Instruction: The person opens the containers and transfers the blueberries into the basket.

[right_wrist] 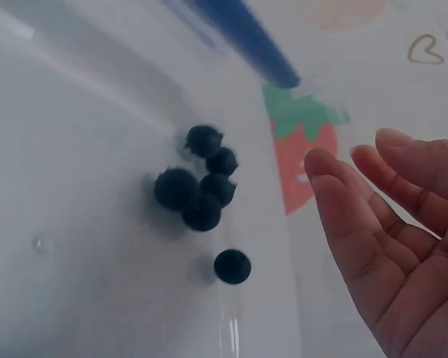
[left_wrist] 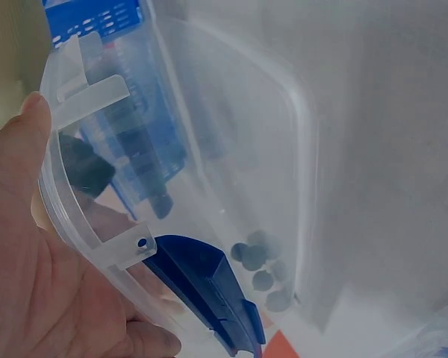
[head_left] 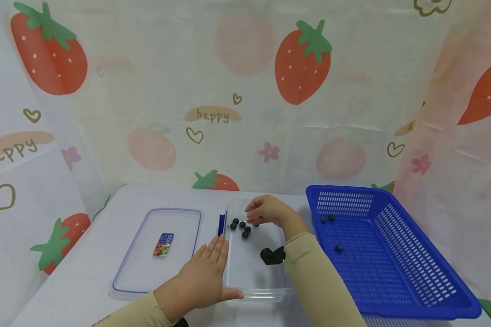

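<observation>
A clear plastic container (head_left: 253,272) holds several blueberries (head_left: 245,235) clustered toward its far left side. My left hand (head_left: 202,277) rests along the container's left side, fingers straight and thumb spread at the near rim. In the left wrist view, that thumb (left_wrist: 33,127) touches the clear rim near a blue locking flap (left_wrist: 201,283). Over the container's far end is my right hand (head_left: 270,212), fingers slightly bent. The right wrist view shows nothing between its fingers (right_wrist: 343,224) and thumb, apart from the blueberries (right_wrist: 201,212).
Right of the container stands a blue plastic basket (head_left: 376,254) with a few blueberries (head_left: 338,248) inside. To the left lies a clear lid (head_left: 137,272) with a blue seal and a printed label (head_left: 163,245). A dark object (head_left: 272,256) shows beside the right sleeve; its kind is unclear.
</observation>
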{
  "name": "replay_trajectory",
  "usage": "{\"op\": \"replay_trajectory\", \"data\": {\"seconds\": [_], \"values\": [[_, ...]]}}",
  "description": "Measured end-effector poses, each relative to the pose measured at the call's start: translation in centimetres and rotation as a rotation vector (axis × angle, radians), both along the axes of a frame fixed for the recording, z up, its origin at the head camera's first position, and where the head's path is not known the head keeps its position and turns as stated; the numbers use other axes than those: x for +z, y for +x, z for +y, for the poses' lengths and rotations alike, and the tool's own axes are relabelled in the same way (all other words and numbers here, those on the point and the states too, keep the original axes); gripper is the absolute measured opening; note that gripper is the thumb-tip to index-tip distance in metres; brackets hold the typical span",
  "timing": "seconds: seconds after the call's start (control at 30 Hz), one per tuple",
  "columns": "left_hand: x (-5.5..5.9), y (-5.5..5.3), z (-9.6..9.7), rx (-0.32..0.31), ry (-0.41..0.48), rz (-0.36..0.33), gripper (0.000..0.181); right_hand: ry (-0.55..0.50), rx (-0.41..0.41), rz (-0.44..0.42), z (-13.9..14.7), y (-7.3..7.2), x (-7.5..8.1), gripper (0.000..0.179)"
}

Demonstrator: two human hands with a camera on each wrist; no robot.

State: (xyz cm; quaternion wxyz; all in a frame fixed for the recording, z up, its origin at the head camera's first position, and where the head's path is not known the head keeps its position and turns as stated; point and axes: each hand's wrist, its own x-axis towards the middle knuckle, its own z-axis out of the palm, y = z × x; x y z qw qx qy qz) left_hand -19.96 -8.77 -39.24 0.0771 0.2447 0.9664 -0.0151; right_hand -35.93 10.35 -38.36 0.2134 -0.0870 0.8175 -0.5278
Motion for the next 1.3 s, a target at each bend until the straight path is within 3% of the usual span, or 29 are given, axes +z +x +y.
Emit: {"op": "replay_trajectory", "data": {"seconds": [0.57,1.03,1.3], "values": [[0.0,0.0,-0.2,-0.001,0.030,0.010,0.114,0.204,0.036,-0.040,-0.9,-0.6,-2.4,0.021],[0.0,0.3,-0.1,-0.013,0.027,0.033,0.108,0.349,0.044,-0.084,-1.5,0.2,-3.0,0.022],[0.0,0.3,-0.1,-0.005,0.032,0.029,0.108,0.383,0.090,-0.093,-1.6,0.7,-3.0,0.024]]}}
